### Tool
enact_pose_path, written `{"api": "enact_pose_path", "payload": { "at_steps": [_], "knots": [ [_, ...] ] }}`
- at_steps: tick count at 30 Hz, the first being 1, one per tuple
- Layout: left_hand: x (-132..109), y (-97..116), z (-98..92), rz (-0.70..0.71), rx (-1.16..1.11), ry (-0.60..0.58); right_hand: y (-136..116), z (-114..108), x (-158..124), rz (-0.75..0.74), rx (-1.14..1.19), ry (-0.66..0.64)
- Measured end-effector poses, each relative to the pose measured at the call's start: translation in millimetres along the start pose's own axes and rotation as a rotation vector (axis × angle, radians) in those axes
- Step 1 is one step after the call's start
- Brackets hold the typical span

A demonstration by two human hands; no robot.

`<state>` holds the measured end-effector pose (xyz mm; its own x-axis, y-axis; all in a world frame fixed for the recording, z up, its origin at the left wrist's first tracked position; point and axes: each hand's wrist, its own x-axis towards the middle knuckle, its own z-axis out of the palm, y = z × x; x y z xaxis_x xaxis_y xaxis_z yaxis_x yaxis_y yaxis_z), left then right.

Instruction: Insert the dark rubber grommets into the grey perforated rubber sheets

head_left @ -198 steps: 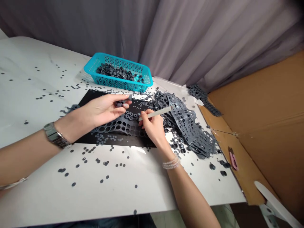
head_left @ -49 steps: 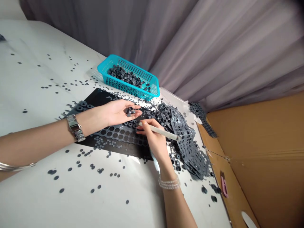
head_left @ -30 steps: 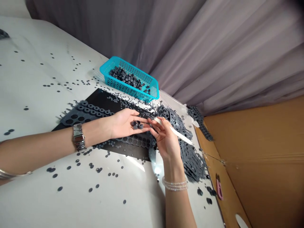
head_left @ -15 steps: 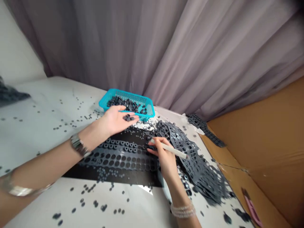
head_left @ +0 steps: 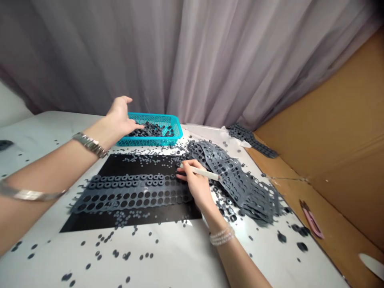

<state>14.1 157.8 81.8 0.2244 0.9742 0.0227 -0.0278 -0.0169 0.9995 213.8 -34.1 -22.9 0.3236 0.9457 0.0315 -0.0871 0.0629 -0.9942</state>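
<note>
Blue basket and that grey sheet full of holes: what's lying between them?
In the head view, a strip of black mat strewn with small grey discs separates the basket from the holed sheet.

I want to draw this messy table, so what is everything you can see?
basket: one, blue, back of the white table
rings: many, dark grey, inside the basket
mat: one, black, middle of the table
holed sheet: one, grey, flat on the mat
sheet pile: one, grey, right of the mat
dots: many, dark grey, scattered over the table
snips: one, pink, on the cardboard at right
curtain: one, grey, behind the table
stick: one, white, held in the right hand
left hand: one, watch on wrist, over the basket's left end
right hand: one, bracelet on wrist, at the mat's right edge
</note>
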Motion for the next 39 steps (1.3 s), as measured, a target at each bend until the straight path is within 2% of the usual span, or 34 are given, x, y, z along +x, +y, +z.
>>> {"api": "enact_pose_path", "payload": {
  "at_steps": [1,3,5,7,9,11,14,18,21,23,28,31,34,39],
  "knots": [
    [-15.4,-6.7,6.5,0.012,-0.011,0.089,-1.2,1.2,-0.9,0.001,-0.014,-0.026],
    [-51.4,-20.8,21.4,0.084,0.044,0.110,-1.9,3.4,-2.4,-0.006,-0.044,-0.098],
    [-87.0,-35.1,35.3,0.158,0.340,-0.012,-0.6,4.2,-2.7,-0.051,-0.107,-0.152],
    [-115.0,-49.6,44.8,0.220,0.654,-0.137,2.0,2.9,-1.6,-0.104,-0.183,-0.142],
    [-133.0,-64.3,49.3,0.261,0.861,-0.260,5.1,0.6,0.6,-0.111,-0.206,-0.082],
    [-143.0,-78.1,50.1,0.309,0.965,-0.361,8.1,-1.2,2.9,-0.072,-0.157,-0.024],
    [-151.4,-92.1,48.6,0.405,1.045,-0.428,10.3,-2.6,4.9,-0.028,-0.074,0.039],
    [-159.8,-94.5,47.7,0.451,1.141,-0.459,2.2,-13.5,8.4,-0.011,-0.039,0.187],
    [-163.1,-92.5,46.9,0.462,1.179,-0.495,-9.8,-30.0,12.8,-0.113,-0.076,0.314],
    [-163.4,-92.8,45.4,0.458,1.177,-0.503,-15.8,-38.1,14.6,-0.203,-0.110,0.347],
    [-161.6,-95.5,41.6,0.423,1.071,-0.429,-17.2,-36.1,11.6,-0.268,-0.347,0.282],
    [-161.2,-94.3,42.5,0.395,1.035,-0.369,-18.3,-29.6,7.2,-0.291,-0.353,0.294],
    [-160.7,-93.3,45.5,0.410,1.042,-0.360,-22.2,-23.5,2.2,-0.232,-0.281,0.255],
    [-158.4,-93.7,49.2,0.437,1.054,-0.352,-24.6,-12.1,-6.4,-0.063,-0.208,0.042]
  ]
}}
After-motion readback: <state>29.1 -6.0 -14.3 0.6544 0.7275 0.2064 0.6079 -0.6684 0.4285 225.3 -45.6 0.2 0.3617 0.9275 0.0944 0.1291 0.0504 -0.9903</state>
